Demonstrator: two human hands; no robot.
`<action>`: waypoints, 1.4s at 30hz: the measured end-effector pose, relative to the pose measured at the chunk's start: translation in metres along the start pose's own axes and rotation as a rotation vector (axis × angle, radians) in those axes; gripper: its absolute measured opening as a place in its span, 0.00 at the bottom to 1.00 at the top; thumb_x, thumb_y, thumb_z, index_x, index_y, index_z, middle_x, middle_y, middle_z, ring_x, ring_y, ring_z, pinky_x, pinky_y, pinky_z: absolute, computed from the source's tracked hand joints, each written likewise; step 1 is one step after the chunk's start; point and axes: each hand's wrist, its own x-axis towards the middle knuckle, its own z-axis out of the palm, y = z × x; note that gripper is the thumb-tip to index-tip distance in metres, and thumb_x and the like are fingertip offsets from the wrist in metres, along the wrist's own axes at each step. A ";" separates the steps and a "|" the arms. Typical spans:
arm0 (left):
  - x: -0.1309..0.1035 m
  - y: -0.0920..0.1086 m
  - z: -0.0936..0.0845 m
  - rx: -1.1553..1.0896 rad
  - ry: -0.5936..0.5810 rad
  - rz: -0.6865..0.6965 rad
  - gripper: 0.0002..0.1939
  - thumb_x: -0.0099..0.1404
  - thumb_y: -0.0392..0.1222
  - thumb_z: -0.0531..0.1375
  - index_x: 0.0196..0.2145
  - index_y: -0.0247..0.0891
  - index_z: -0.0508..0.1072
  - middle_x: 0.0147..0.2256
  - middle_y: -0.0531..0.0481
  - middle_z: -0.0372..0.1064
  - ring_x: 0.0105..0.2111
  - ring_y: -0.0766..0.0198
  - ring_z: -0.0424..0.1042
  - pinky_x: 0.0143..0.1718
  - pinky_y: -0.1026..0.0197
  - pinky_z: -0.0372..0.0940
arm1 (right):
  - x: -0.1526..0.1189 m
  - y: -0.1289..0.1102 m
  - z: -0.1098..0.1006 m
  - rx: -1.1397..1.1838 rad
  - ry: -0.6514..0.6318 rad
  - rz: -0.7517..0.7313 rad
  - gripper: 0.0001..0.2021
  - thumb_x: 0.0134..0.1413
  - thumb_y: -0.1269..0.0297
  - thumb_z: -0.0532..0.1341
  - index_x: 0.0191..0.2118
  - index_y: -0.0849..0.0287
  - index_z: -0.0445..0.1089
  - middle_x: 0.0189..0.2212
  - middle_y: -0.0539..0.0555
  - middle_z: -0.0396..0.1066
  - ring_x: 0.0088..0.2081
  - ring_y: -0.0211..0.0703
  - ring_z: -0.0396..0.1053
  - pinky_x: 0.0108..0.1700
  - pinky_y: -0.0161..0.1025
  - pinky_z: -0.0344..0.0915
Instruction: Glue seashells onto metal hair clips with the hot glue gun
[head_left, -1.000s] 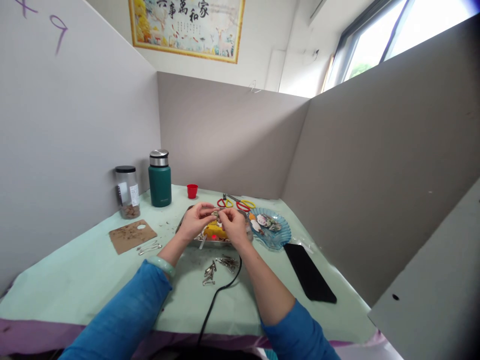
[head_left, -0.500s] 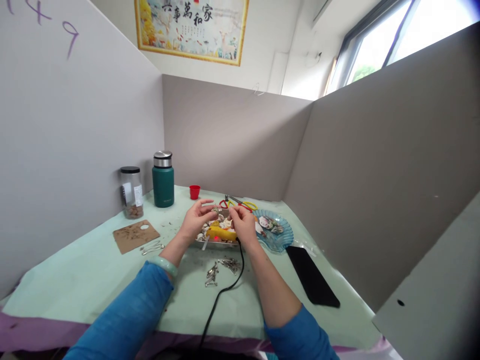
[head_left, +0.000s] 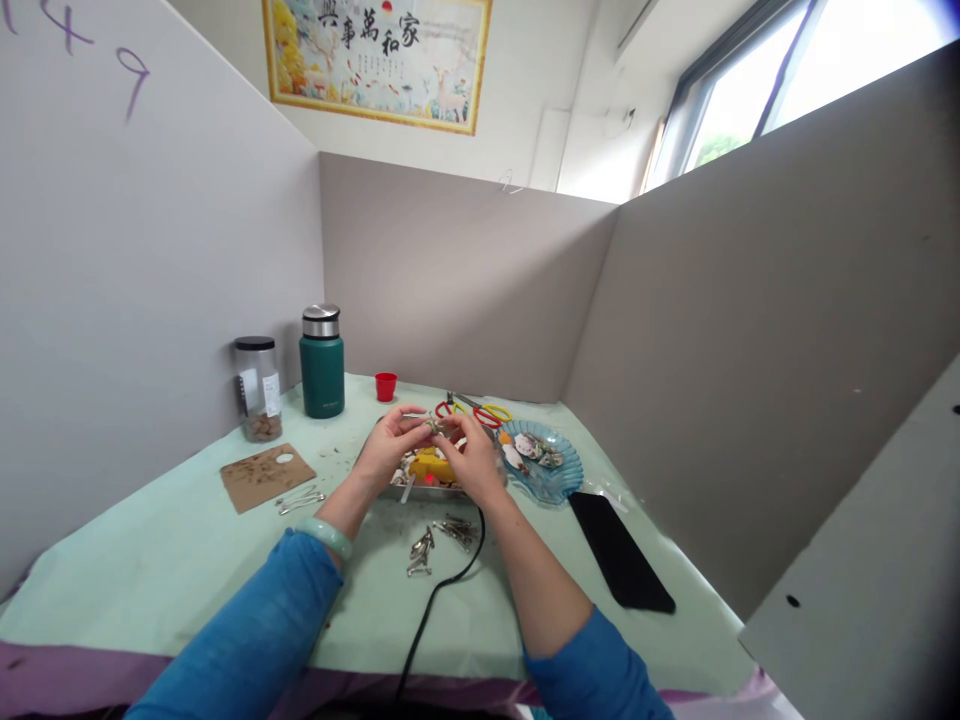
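Observation:
My left hand (head_left: 388, 447) and my right hand (head_left: 474, 458) meet above a metal tray (head_left: 431, 493), fingertips pinched together. Between them is a small greenish piece (head_left: 433, 425), too small to name; both hands appear to grip it. Below the hands, a yellow glue gun (head_left: 429, 466) with a red light lies on the tray, its black cord (head_left: 442, 588) running toward the front edge. Whitish and brown bits fill the tray, partly hidden by my hands. In front of it lie small metal pins (head_left: 421, 550) in two loose piles.
A blue plate (head_left: 566, 482) with decorated pieces stands right of the tray, near a black phone-like slab (head_left: 622, 552). Behind are scissors (head_left: 487, 412) and a red cup (head_left: 385, 387). A green bottle (head_left: 322, 370), a jar (head_left: 259, 395) and brown cardboard (head_left: 266, 478) stand left. Grey partitions (head_left: 465, 280) enclose the table.
My right hand has moved left toward my left hand, and the fingertips now come together at the small greenish piece. The view has shifted slightly.

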 end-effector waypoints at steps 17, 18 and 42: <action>0.000 -0.003 -0.001 0.091 -0.021 -0.053 0.22 0.52 0.46 0.67 0.42 0.34 0.69 0.37 0.44 0.75 0.35 0.60 0.75 0.39 0.57 0.70 | -0.003 -0.003 -0.002 -0.125 -0.012 -0.088 0.05 0.55 0.65 0.57 0.37 0.58 0.67 0.33 0.52 0.68 0.31 0.38 0.65 0.34 0.35 0.62; -0.001 -0.003 -0.001 0.099 -0.026 -0.053 0.21 0.52 0.46 0.67 0.41 0.34 0.69 0.37 0.44 0.75 0.35 0.60 0.75 0.39 0.57 0.70 | -0.002 -0.002 -0.003 -0.124 -0.015 -0.088 0.05 0.55 0.65 0.57 0.37 0.58 0.68 0.33 0.52 0.68 0.31 0.38 0.66 0.34 0.35 0.62; 0.005 -0.013 -0.013 0.471 -0.019 0.215 0.15 0.52 0.45 0.66 0.36 0.38 0.72 0.26 0.53 0.68 0.26 0.65 0.67 0.29 0.64 0.63 | 0.004 0.004 -0.013 -0.011 -0.101 -0.076 0.08 0.55 0.64 0.58 0.40 0.58 0.70 0.35 0.54 0.69 0.33 0.40 0.67 0.32 0.34 0.63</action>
